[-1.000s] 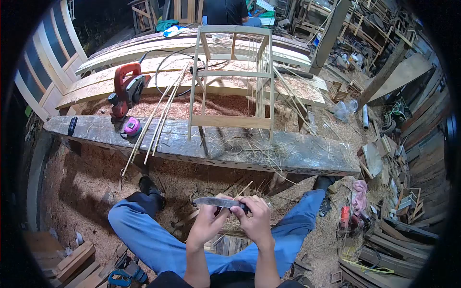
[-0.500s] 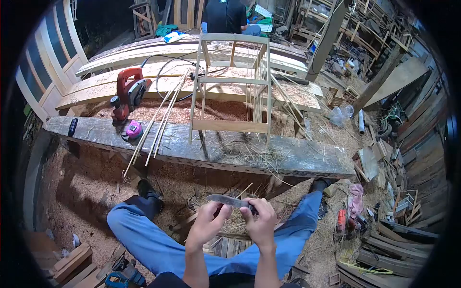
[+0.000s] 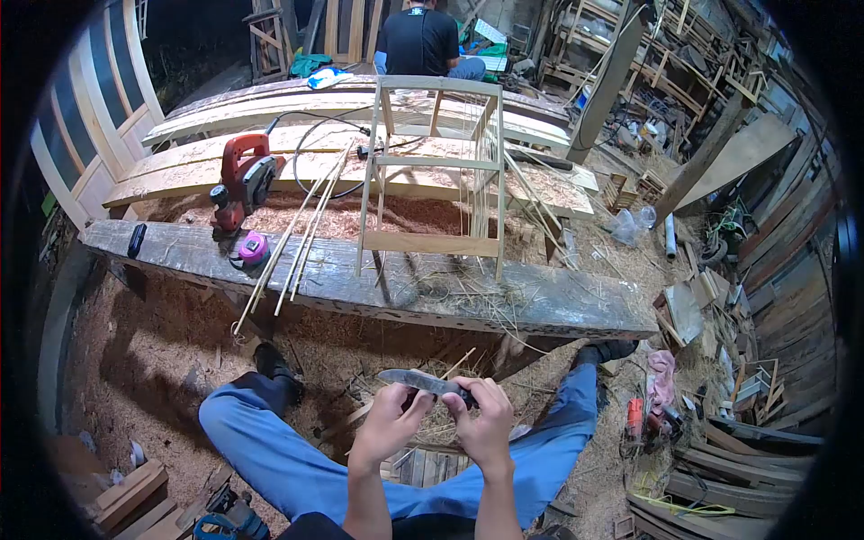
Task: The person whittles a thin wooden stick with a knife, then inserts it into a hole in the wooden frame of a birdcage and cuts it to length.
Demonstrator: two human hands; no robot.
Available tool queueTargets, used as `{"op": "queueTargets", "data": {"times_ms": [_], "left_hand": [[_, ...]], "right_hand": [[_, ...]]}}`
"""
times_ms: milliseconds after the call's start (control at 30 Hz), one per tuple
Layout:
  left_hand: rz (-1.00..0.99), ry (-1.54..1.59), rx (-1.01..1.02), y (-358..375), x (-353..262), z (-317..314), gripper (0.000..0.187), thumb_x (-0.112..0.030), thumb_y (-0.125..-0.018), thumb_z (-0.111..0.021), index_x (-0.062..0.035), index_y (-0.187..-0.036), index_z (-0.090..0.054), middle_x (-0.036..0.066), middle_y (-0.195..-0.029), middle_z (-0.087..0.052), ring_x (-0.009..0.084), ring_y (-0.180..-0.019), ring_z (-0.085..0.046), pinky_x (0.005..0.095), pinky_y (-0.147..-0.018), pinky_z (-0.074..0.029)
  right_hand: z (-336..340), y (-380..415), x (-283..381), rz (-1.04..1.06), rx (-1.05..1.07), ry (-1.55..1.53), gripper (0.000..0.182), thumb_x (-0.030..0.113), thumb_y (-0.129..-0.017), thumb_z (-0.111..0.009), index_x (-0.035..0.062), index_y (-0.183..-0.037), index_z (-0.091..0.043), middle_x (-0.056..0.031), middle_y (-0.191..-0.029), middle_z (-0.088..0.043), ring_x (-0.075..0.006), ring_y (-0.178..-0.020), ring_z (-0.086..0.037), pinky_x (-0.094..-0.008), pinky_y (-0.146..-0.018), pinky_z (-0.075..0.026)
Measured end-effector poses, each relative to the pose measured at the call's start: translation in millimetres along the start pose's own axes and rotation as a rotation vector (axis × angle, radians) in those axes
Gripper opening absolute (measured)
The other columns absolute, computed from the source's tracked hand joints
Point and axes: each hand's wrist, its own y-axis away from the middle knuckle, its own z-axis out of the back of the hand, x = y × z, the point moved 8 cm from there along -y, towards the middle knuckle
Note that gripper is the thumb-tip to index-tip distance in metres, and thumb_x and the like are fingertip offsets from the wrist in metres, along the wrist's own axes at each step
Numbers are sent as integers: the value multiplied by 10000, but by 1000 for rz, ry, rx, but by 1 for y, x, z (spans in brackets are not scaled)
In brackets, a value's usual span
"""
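A knife [image 3: 418, 382] lies crosswise between my hands, its broad grey blade pointing left. My right hand [image 3: 486, 418] is closed around its dark handle, with the thumb up by the base of the blade. My left hand [image 3: 387, 423] is closed just under the blade, its fingertips right at the lower edge; what its fingers pinch is mostly hidden, and I cannot tell what it is. A thin light strip [image 3: 460, 362] slants up behind the knife. Both hands are above my lap, between my spread knees.
Ahead is a worn bench beam [image 3: 576, 301] bearing a slatted wooden frame [image 3: 432, 244], thin sticks [image 3: 310, 238], a pink tape measure [image 3: 253, 247] and a red power planer [image 3: 241, 175]. A person [image 3: 419, 40] sits beyond stacked boards. Shavings cover the floor; a red tool [image 3: 635, 418] lies right.
The view has tilted up slightly, so more of the person at the back shows. The knife has shifted a little left with my hands, which keep their closed grip.
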Motion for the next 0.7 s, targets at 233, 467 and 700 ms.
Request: {"op": "queueTargets", "data": {"times_ms": [233, 467, 700], "left_hand": [[47, 52, 0, 0, 6, 3, 113, -70, -1013, -619, 21, -1060, -669, 37, -808, -657, 82, -738, -567, 299, -647, -466], [36, 23, 10, -4, 13, 1, 147, -43, -1002, -611, 23, -1119, -672, 59, -868, -674, 107, -796, -582, 309, -716, -490], [86, 33, 49, -8, 16, -3, 135, -42, -999, -613, 20, -1107, -664, 42, -899, -673, 103, -848, -585, 308, -749, -486]], "right_hand": [[-9, -1, 3, 29, 15, -20, 321, 362, -888, -773, 63, -1003, -745, -92, -873, -704, -295, -788, -626, -406, -726, -477], [-14, -3, -7, -19, 57, -35, 319, 356, -885, -776, 59, -995, -742, -93, -875, -706, -297, -791, -631, -414, -729, -478], [-13, -7, -9, -14, 48, -35, 330, 374, -889, -770, 62, -994, -743, -92, -869, -704, -296, -790, -630, -417, -720, -473]]}}
